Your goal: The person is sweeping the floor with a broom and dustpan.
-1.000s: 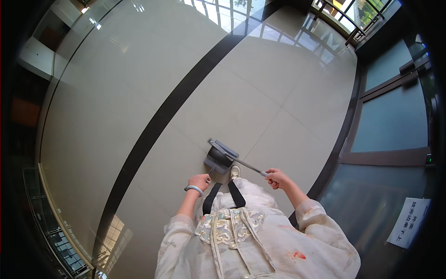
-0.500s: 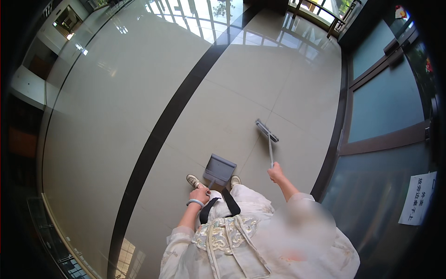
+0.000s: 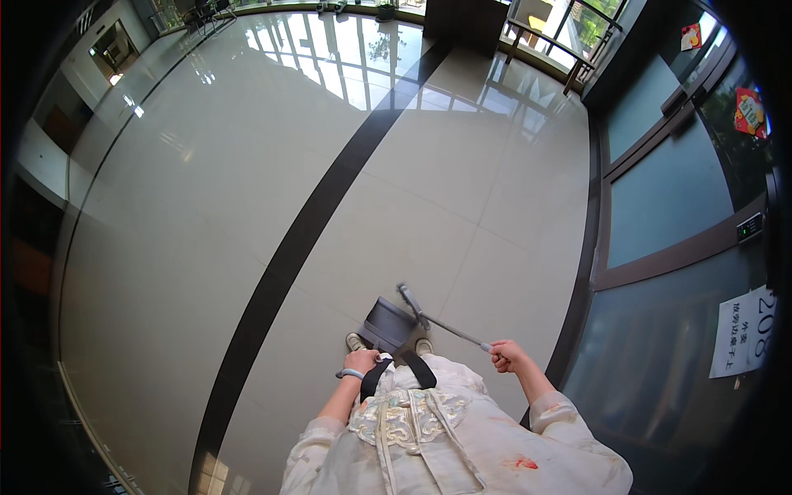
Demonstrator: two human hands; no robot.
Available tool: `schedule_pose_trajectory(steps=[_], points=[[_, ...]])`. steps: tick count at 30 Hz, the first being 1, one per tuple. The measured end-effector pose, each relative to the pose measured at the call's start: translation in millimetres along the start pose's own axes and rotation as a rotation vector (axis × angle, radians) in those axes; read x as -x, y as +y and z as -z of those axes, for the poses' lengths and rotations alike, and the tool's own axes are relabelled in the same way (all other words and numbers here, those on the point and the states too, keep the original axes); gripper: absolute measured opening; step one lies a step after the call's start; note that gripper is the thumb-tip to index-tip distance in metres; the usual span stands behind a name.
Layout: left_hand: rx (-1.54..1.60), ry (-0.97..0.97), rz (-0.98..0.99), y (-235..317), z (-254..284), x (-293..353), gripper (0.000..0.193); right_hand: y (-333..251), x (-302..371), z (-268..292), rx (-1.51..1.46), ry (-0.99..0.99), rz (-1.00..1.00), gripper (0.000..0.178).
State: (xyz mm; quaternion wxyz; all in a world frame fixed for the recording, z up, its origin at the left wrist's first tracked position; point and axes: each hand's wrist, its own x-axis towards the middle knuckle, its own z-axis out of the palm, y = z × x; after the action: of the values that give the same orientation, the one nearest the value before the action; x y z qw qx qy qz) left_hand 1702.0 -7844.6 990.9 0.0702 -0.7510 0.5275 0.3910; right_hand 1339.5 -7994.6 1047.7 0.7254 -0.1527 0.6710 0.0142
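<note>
A grey dustpan (image 3: 385, 324) is down at the floor just in front of my shoes. My left hand (image 3: 361, 360), with a light bracelet at the wrist, is closed around the dustpan's handle close to my body. Out to the right, my right hand (image 3: 508, 355) grips the end of a grey broom (image 3: 453, 330). The broom's handle slants left and away from my hand to its narrow head, which stands at the right side of the dustpan's mouth. I cannot tell whether the two touch. Any sweepings in the pan are too small to make out.
Glossy pale floor tiles (image 3: 412, 223) are crossed by a dark stripe (image 3: 285, 264). Frosted glass doors (image 3: 668, 206) with a white paper sign (image 3: 737, 332) line the right side. A wooden bench (image 3: 549, 49) stands at the far right by the windows.
The broom head has come back toward me and left, from the open floor to the dustpan's side, and its handle has swung round. My right hand is lower and slightly right.
</note>
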Motion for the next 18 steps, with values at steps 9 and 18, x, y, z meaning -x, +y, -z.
schedule_pose_trajectory(steps=[9, 18], points=[[0.077, 0.097, 0.082, -54.5, 39.4, -19.6, 0.016, -43.9, -92.6, -94.1, 0.206, 0.350, 0.301, 0.024], [0.117, 0.088, 0.031, -101.4, 61.1, -31.8, 0.016, -3.2, -49.6, -203.4, 0.351, 0.015, 0.125, 0.029]])
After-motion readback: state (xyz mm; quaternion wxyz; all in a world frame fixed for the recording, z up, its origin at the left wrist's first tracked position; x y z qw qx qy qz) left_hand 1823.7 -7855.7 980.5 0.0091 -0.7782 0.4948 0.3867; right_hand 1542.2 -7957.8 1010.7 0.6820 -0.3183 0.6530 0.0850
